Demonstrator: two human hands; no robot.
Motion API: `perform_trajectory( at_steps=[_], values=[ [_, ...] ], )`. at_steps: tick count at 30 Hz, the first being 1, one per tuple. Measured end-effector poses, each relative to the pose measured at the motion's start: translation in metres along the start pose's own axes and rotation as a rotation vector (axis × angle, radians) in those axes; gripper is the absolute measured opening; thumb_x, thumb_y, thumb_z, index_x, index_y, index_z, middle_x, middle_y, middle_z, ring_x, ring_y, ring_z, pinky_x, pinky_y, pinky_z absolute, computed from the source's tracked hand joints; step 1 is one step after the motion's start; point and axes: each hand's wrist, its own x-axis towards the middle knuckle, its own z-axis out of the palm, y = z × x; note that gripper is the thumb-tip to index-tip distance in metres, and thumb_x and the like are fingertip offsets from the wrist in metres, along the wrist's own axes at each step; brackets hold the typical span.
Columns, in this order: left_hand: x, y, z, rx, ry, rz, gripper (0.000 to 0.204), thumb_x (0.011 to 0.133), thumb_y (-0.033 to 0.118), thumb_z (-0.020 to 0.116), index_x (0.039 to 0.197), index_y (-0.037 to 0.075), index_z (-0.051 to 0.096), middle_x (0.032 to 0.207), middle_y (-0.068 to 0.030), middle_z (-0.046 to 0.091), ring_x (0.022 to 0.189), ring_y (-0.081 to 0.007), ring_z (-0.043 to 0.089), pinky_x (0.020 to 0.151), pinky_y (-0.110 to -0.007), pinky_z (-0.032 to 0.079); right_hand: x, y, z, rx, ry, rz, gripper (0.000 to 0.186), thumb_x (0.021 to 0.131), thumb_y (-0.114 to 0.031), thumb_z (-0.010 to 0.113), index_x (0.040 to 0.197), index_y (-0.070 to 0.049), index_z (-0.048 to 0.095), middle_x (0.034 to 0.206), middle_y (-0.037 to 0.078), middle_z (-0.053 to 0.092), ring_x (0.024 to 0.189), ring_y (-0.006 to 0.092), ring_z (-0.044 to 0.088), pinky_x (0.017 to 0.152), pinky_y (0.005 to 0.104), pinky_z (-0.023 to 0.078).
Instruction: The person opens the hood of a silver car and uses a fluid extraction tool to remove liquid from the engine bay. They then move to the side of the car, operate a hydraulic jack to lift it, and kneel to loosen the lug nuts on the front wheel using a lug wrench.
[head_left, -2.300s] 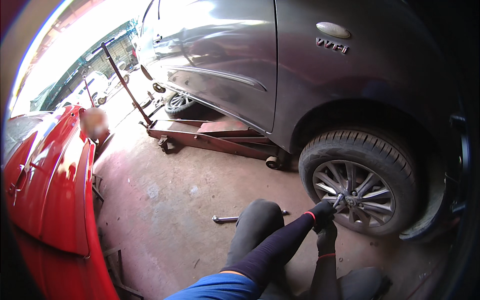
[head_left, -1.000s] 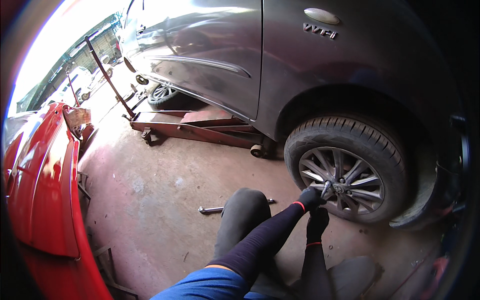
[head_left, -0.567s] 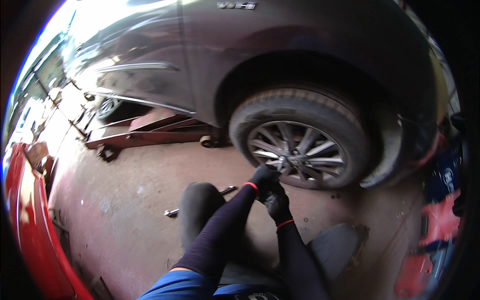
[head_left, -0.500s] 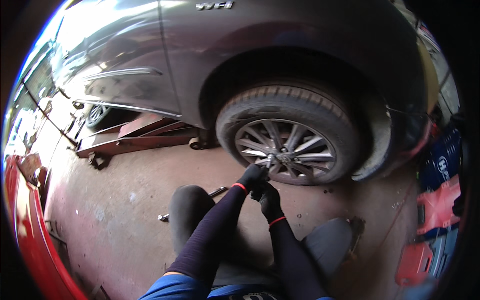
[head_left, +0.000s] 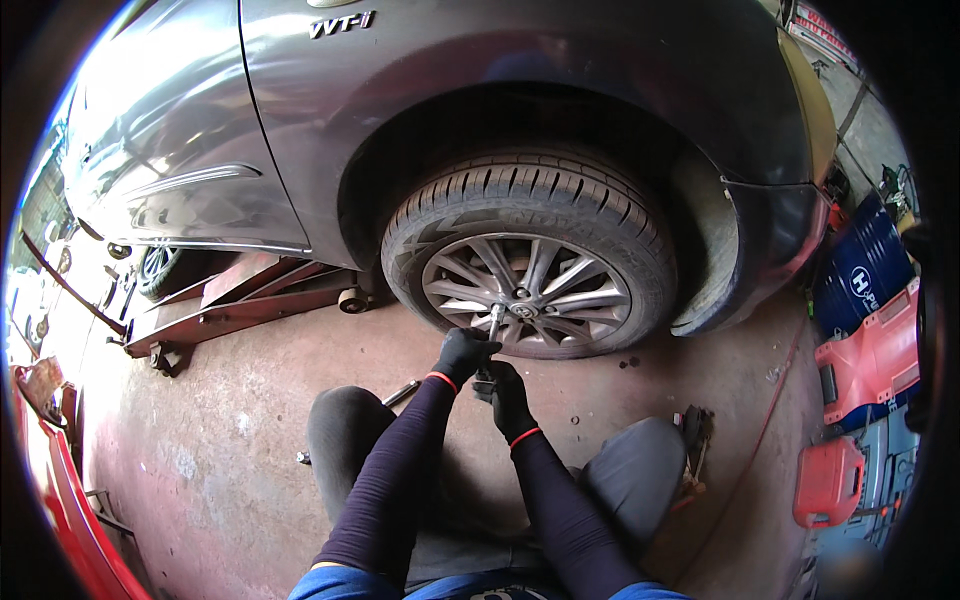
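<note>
Both my hands wear black gloves and are closed on a socket tool [head_left: 496, 318], whose shiny end meets the lower left lug-nut area of the alloy wheel [head_left: 545, 285]. My left hand [head_left: 467, 357] is the upper one, near the socket end. Just below and to its right, my right hand [head_left: 507, 398] grips lower down; the fingers hide most of the tool, so its full shape cannot be made out. The tire [head_left: 640, 240] is mounted on a dark grey car [head_left: 420, 70]. Beside my left knee lies a long-handled metal tool [head_left: 402, 393], partly covered by the knee.
A red floor jack [head_left: 225, 305] reaches under the car at left. Small dark nuts [head_left: 628, 363] and a ring [head_left: 574, 421] lie on the floor. To the right are a blue drum [head_left: 868, 265], a red stand-like piece [head_left: 870, 355] and a red case [head_left: 829, 482]. A red panel [head_left: 70, 500] borders the left.
My view has shifted, so the car and wheel appear further left and slightly higher. Both hands remain closed on the socket tool at the wheel.
</note>
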Motion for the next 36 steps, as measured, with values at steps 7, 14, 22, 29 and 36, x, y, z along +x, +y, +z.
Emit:
perform_trajectory(
  at_steps=[7,14,22,29,36],
  values=[
    [0.004,-0.004,0.001,-0.119,-0.107,-0.015,0.021,0.081,0.016,0.075,0.095,0.0,0.074,0.073,-0.007,0.067,0.067,-0.0125,0.064,0.06,-0.031,0.05,0.005,0.003,0.0,-0.369,0.042,-0.151,0.032,0.091,-0.036,0.069,0.09,-0.007,0.057,0.084,0.008,0.063,0.066,0.0214,0.065,0.065,0.0366,0.056],
    [0.001,0.004,-0.003,-0.126,0.166,-0.08,0.039,0.086,0.038,0.07,0.074,0.001,0.072,0.062,-0.0129,0.067,0.057,-0.0219,0.067,0.057,-0.037,0.051,0.006,0.004,-0.004,0.599,-0.264,0.218,0.03,0.095,-0.036,0.058,0.102,-0.007,0.063,0.091,0.012,0.066,0.08,0.0275,0.067,0.078,0.044,0.055],
    [-0.004,0.01,0.002,0.107,0.09,-0.032,0.035,0.077,0.038,0.079,0.074,0.004,0.074,0.064,-0.0078,0.068,0.057,-0.0174,0.064,0.057,-0.035,0.051,0.0,0.001,0.005,-0.814,0.224,-0.382,0.035,0.087,-0.034,0.074,0.096,-0.004,0.059,0.088,0.011,0.065,0.076,0.0241,0.066,0.066,0.0382,0.052],
    [0.004,0.003,0.006,-0.285,0.067,-0.133,0.034,0.08,0.035,0.073,0.084,0.001,0.075,0.068,-0.0138,0.07,0.059,-0.0222,0.068,0.058,-0.039,0.052,0.003,0.003,-0.008,0.521,-0.325,0.156,0.026,0.095,-0.03,0.064,0.105,-0.006,0.062,0.094,0.005,0.067,0.078,0.0215,0.067,0.072,0.04,0.055],
    [0.005,-0.002,0.005,0.041,0.056,0.052,0.032,0.078,0.032,0.078,0.089,0.001,0.074,0.065,-0.011,0.069,0.058,-0.0207,0.068,0.058,-0.036,0.053,0.002,0.003,0.004,-0.25,0.061,-0.106,0.027,0.093,-0.032,0.067,0.098,-0.007,0.061,0.087,0.003,0.064,0.076,0.0184,0.063,0.063,0.0364,0.05]
  ],
)
